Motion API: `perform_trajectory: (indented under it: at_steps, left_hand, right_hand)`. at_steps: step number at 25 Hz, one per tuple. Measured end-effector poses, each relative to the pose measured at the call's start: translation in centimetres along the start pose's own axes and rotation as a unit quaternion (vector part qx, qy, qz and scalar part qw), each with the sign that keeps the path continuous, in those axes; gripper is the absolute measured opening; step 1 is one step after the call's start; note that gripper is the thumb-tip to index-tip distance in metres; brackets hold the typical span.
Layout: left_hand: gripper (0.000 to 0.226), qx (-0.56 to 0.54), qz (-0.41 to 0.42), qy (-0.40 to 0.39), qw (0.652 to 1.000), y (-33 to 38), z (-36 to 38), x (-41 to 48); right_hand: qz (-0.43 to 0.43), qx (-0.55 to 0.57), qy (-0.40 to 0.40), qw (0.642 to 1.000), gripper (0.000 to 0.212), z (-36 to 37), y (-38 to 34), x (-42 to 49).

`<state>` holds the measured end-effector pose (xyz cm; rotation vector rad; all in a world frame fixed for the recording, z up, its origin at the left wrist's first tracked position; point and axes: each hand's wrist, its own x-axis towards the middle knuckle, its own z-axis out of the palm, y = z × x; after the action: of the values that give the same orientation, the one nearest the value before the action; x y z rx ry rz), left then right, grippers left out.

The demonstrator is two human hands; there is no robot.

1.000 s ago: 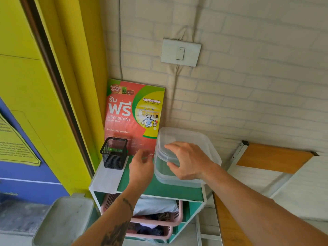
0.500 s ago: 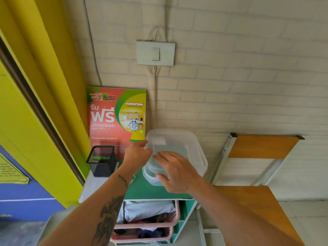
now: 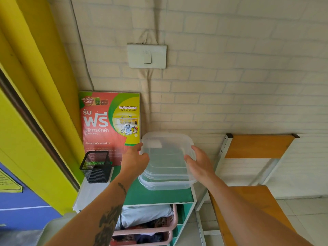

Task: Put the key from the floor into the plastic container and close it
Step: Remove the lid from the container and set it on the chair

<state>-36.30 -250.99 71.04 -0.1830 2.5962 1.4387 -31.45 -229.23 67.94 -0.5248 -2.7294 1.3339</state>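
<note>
A clear plastic container [image 3: 166, 162] with its lid resting on top stands on the green top of a small shelf unit [image 3: 159, 196]. My left hand [image 3: 134, 160] grips the container's left edge, thumb at the lid's far corner. Against the right edge lies my right hand [image 3: 198, 164], its fingers curled over the rim. No key is in view, and I cannot make out anything inside the container.
A black mesh pen cup [image 3: 96, 166] stands left of the container, in front of a red laundry poster [image 3: 106, 125] leaning on the brick wall. Pink baskets [image 3: 159, 228] fill the shelves below. A wooden folding chair [image 3: 257, 146] is close on the right, a yellow door frame [image 3: 35, 121] on the left.
My right hand slid off the top of the lid to the container's right edge. The left hand moved onto the left edge. The view shifted a little.
</note>
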Motion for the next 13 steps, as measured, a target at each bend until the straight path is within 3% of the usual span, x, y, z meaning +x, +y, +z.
perform_trajectory:
  at_steps: [6, 13]
  left_hand:
    - [0.059, 0.03, 0.062, 0.066, 0.995, 0.4, 1.7, -1.2]
    - [0.06, -0.017, 0.128, 0.102, 0.986, 0.5, 3.5, -2.4]
  right_hand:
    - [-0.049, -0.024, 0.078, 0.995, 0.048, 0.8, -0.5, -0.5]
    - [-0.094, -0.146, 0.172, 0.97, 0.05, 0.0, -1.2, -2.3]
